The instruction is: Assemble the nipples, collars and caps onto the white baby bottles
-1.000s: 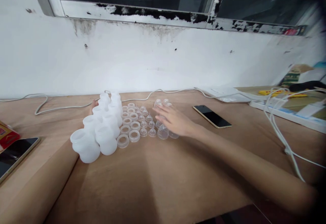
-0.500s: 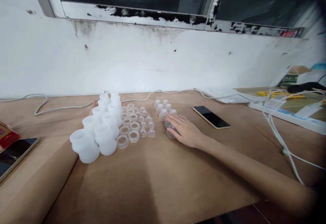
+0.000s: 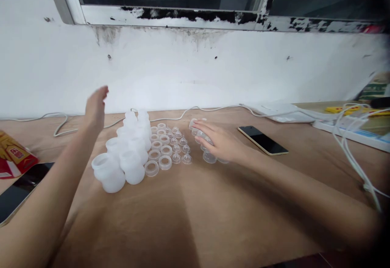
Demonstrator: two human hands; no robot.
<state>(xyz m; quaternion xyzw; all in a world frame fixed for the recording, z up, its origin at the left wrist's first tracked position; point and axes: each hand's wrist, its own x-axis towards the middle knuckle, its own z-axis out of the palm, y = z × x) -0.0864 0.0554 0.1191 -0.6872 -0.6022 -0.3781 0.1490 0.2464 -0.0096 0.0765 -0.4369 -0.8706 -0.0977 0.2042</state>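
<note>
My left hand [image 3: 96, 107] is raised in the air left of the bottles, seen edge-on, fingers stretched up and holding nothing. Two rows of frosted white baby bottles [image 3: 112, 176] stand upright with open necks. Beside them lie translucent screw rings [image 3: 165, 162], then clear bottle teats [image 3: 187, 159], both in two columns. My right hand [image 3: 217, 138] lies palm down over a group of clear dome caps [image 3: 209, 157], its fingers extended. It hides part of the caps, and whether it presses on them I cannot tell.
A dark-screened phone [image 3: 262, 140] lies right of my right hand. Another phone [image 3: 24, 188] and a red-and-yellow box [image 3: 16, 156] are at the left. White cables [image 3: 350, 154] and a power strip [image 3: 356, 134] occupy the right. A white packet [image 3: 278, 112] lies by the wall.
My left hand has risen from behind the bottles, up and to the left. My right hand has shifted slightly farther over the dome caps. The camera view has turned a little.
</note>
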